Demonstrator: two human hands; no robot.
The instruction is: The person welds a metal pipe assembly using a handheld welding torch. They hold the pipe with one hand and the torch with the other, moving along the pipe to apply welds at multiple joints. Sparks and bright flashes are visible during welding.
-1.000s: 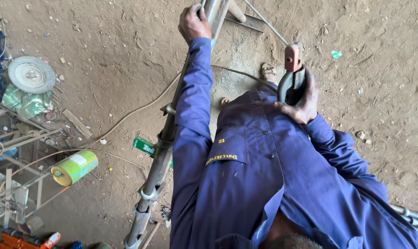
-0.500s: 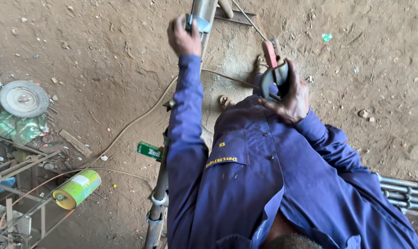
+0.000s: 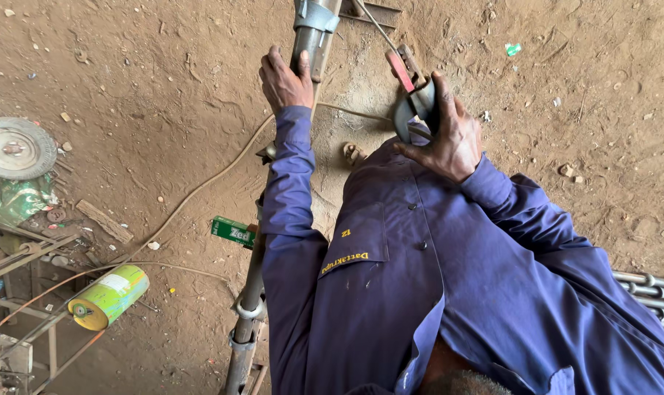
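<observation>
The left hand [image 3: 284, 80] is wrapped tight around the long metal pipe [image 3: 308, 44], seemingly to keep it from rolling on the dirt floor [image 3: 149, 124]. Just right of the pipe, the right hand [image 3: 449, 135] is closed on the handle of a clamp-like tool [image 3: 412, 99] — its red-tipped end points away from the body. A cable [image 3: 200, 186] trails left of the pipe, a green can [image 3: 109, 296] well off that side.

You stand in a rough metalwork yard with a bare dirt floor [image 3: 127, 110]. Left of your left hand [image 3: 284, 79]: a grinding disc [image 3: 13, 148], welded steel frames [image 3: 17, 256], a paint can [image 3: 109, 296]. Cables [image 3: 200, 183] trail across the dirt; steel bars [image 3: 650, 289] lie below your right hand [image 3: 445, 132].
</observation>
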